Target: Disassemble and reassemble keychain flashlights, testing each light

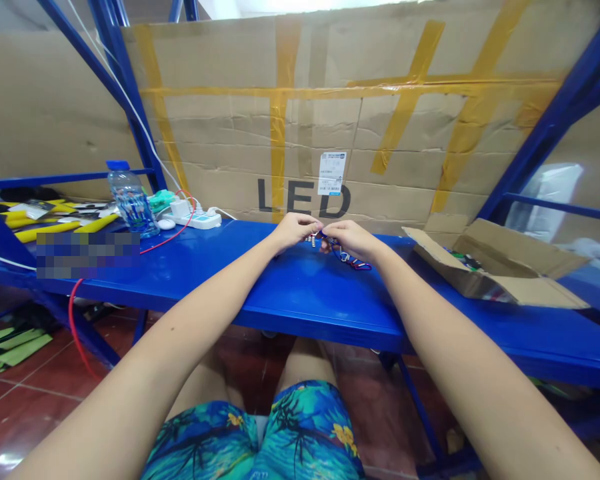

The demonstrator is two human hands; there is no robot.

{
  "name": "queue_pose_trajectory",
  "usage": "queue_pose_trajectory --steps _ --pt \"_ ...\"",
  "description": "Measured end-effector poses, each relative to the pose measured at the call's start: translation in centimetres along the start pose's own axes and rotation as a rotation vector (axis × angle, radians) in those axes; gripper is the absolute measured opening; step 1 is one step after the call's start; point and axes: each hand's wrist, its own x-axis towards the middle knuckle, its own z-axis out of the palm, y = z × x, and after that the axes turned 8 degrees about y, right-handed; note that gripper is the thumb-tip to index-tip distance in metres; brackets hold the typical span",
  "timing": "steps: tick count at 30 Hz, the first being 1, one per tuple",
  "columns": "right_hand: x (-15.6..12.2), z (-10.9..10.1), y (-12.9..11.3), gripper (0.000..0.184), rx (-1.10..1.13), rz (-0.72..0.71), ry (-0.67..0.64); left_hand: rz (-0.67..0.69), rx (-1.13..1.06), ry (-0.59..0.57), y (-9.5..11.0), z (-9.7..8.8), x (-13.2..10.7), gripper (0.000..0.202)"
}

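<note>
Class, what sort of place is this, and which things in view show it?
Probably a workshop or packing area: a blue workbench, a large taped cardboard panel printed "LED" behind it, and an open cardboard box on top.

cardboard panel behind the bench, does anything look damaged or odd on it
Yes: the cardboard panel looks worn, with creases across it and yellow tape running at uneven angles. The white label overlaps the D of LED.
</note>
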Motion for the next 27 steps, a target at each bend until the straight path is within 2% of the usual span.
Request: queue_pose_trajectory --steps 4,8,11,15,19,23,27 --pt "0.3 0.2 0.5 0.025 0.022 -0.02 0.038 -0.073 -0.204 0.042 0.6 0.0 0.2 0.07" --pt "0.2 0.2 0.3 0.021 0.035 -0.028 0.021 -0.145 -0.391 0.022 1.3 -1.2 0.4 0.08" --pt "0.1 0.3 0.0 0.022 0.037 -0.03 0.027 -0.152 -0.402 0.016 1.4 -1.8 0.3 0.084" --pt "0.1 0.5 -0.2 0.022 -0.009 -0.069 0.127 -0.163 -0.372 0.011 1.2 -1.8 0.2 0.088" --pt "0.1 0.6 -0.2 0.029 -0.032 -0.094 0.197 -0.192 -0.436 0.002 1.0 -1.7 0.1 0.091" --pt "0.1 0.5 -0.3 0.03 -0.078 -0.125 0.21 -0.218 -0.477 0.003 1.1 -1.7 0.1 0.091" --pt "0.1 0.5 -0.3 0.028 -0.164 -0.156 0.201 -0.207 -0.414 -0.003 1.1 -1.7 0.0 0.09"
